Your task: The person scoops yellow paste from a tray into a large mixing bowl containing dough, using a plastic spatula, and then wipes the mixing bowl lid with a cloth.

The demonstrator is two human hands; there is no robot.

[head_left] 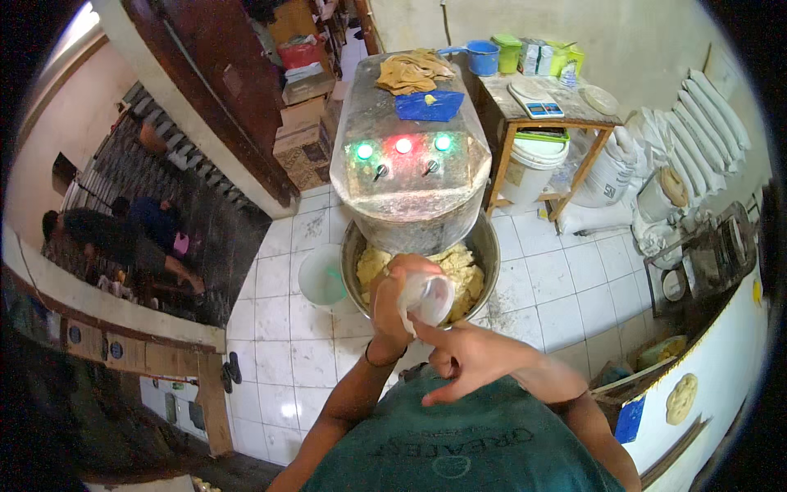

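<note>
My left hand [388,305] is wrapped round a translucent plastic cup [432,297], tilted over a metal mixing bowl [489,271]. Pale yellow dough [461,271] lies in lumps in that bowl, partly hidden by my hands and the cup. On the near side of the cup is my right hand [479,358]. Its index finger reaches to the cup's rim, while the other fingers are apart and loosely bent, with nothing in them. Above the bowl stands the worn metal mixer [410,193], with lit green and red lamps and two dark knobs.
A pale translucent bucket [322,275] sits on the tiled floor left of the bowl. Brown cloth [416,71] and a blue sheet [429,106] lie on the mixer. To the right, a wooden table [574,102] bears a scale [537,102] and containers. Two people [106,238] are beyond the left doorway.
</note>
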